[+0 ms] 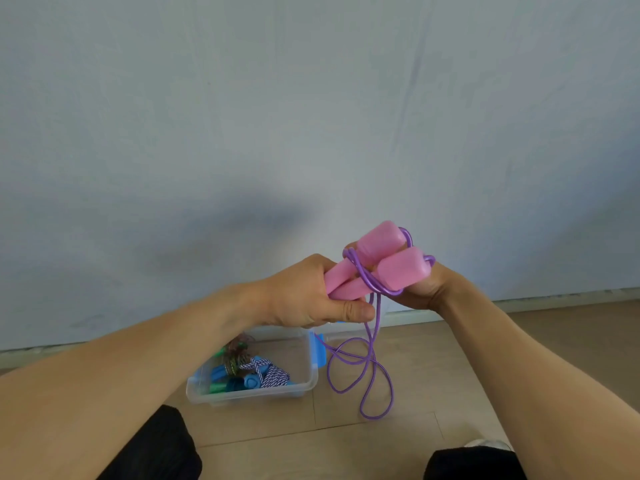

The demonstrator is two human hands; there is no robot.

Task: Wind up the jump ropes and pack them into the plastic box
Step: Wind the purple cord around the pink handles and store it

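head view: both hands (311, 296) hold pink handles (377, 265); no readable writing.

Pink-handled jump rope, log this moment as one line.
left hand: grips pink-handled purple jump rope | right hand: winding cord | clear plastic box: holds other ropes

arms: both forearms bare to the frame edge, no sleeves in view | hands: left hand (304, 294) and right hand (420, 289) bare, no gloves, rings or watch seen | legs: black trousers (156, 448) with fine ribbed lines over both knees | foot: pale shoe tip (488, 443) beside right knee
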